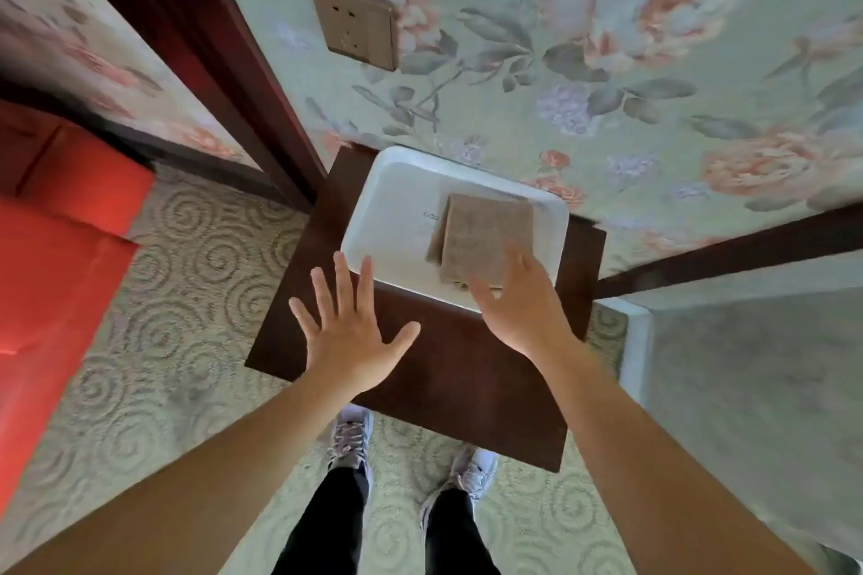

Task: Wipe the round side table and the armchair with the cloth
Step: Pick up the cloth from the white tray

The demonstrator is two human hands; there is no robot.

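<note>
Small dark lettering was printed on the floor of the white rectangular plastic tray, just left of the cloth; it was too small and blurred to read. No other writing showed.

The tray sat at the centre of the frame on a dark brown square wooden table, pushed against the floral wallpapered wall. A folded brown-beige cloth lay flat in the right half of the tray.

The left hand was spread wide, fingers fanned and palm down, above the table's near-left part, with its fingertips at the tray's near-left rim. It held nothing; whether it touched the wood could not be told.

The right hand was open with fingers loosely together, reaching over the tray's near-right rim. Its fingertips overlapped the near edge of the cloth, but contact could not be confirmed, and it gripped nothing.

A beige wall socket plate sat in the upper middle of the frame. A red upholstered armchair filled the left edge, standing on swirl-patterned carpet. Two pale sneakers showed at the bottom centre.
</note>
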